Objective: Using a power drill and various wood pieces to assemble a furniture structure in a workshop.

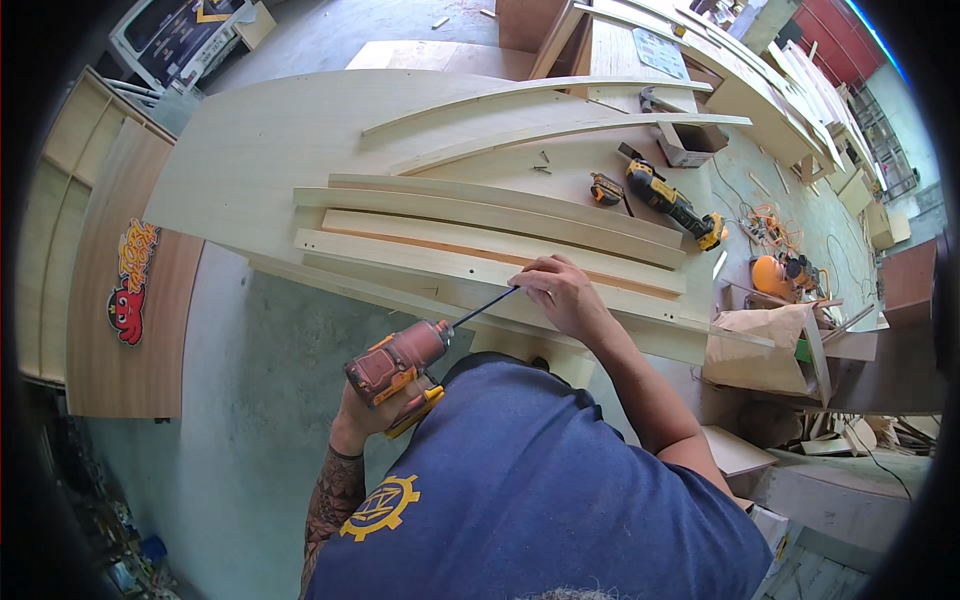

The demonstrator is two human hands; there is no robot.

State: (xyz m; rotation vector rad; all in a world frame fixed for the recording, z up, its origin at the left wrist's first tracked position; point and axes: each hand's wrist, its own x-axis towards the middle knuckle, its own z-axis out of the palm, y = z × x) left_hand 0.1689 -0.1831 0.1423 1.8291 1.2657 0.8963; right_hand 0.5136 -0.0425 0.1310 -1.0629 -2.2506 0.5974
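My left hand (372, 412) is wrapped around the grip of a cordless impact driver (400, 358), red-brown with yellow parts. From its nose a long, thin, dark driver bit (484, 306) points up and to the right. At the bit's far end, the fingertips of my right hand (568, 296) are pinched together; whether a screw sits between them is hidden. Just beyond my hands lies a pale wooden strip (400, 258) with small dark holes. Several more wooden strips (480, 215) lie side by side behind it on a large plywood sheet (250, 140).
A second yellow-black power tool (672, 200), a battery (606, 190), loose screws (541, 168), a small open cardboard box (690, 145) and a hammer (655, 100) lie toward the right. An orange machine (775, 276) and cables are on the floor. A wood-grain panel (120, 300) stands left.
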